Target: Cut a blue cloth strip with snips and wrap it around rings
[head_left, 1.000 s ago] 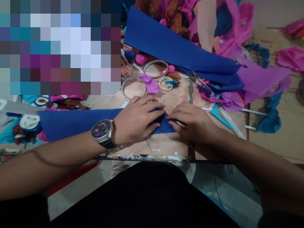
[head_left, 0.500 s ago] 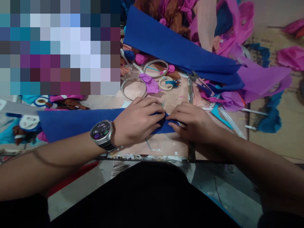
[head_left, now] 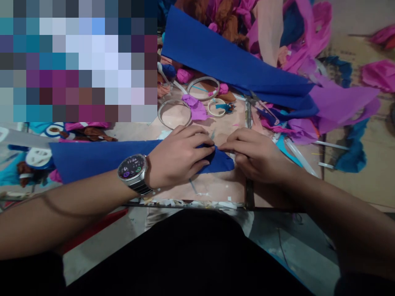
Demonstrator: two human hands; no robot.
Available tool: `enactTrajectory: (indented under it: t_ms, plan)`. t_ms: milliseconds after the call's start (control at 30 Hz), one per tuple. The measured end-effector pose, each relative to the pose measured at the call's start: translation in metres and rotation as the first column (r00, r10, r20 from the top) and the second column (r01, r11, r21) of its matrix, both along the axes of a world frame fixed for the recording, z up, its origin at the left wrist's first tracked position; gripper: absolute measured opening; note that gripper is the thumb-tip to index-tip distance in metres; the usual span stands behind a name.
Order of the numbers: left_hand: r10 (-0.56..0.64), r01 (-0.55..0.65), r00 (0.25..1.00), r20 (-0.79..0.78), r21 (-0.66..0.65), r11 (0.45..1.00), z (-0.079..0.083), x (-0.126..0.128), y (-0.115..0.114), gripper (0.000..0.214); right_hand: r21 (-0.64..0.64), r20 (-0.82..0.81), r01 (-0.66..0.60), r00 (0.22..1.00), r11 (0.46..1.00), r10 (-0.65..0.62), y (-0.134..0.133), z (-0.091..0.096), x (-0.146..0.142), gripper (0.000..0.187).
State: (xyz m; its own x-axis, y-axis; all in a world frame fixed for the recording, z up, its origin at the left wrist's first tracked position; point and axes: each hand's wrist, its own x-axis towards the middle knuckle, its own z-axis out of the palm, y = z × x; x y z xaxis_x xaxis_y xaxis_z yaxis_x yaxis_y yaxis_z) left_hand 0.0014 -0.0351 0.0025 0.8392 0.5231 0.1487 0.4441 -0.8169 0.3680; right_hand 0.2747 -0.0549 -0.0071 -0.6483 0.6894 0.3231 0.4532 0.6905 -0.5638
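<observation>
A long blue strip of crepe-like paper [head_left: 101, 158] lies across the table in front of me. My left hand [head_left: 182, 154], with a watch on its wrist, rests over the strip, bent fingers and thumb holding its right part against the table. Beside the strip's right end is my right hand [head_left: 256, 154]. Its index finger reaches out and touches the paper's upper edge close to my left fingertips; the other fingers are curled and grip nothing that I can see. The paper under my left palm is hidden.
Beyond my hands are several rings, among them a pale hoop [head_left: 175, 114], and a purple scrap [head_left: 197, 107]. Scissors [head_left: 262, 105] lie by a large blue sheet [head_left: 222, 57]. Crumpled pink paper [head_left: 317, 37] heaps behind. The table's front edge [head_left: 197, 204] is near my lap.
My right hand has drawn slightly back to the right, uncovering the strip's right end. Its index finger is now straighter, the other fingers more curled. My left hand has stayed in place.
</observation>
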Motion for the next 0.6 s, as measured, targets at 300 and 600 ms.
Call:
enactTrajectory:
  t_ms: [300, 600]
  plan:
    - [0.018, -0.018, 1.0, 0.008, 0.007, 1.0, 0.0001, -0.0007, -0.0007, 0.031, 0.035, 0.06, -0.019, 0.998, 0.999, 0.017, 0.0011, -0.0047, 0.0025, 0.034]
    - [0.125, -0.124, 0.992, -0.017, 0.053, 0.991, 0.0082, -0.0034, 0.0002, 0.036, 0.03, 0.065, -0.101, 0.993, 0.994, 0.098, 0.002, 0.0049, -0.0002, 0.039]
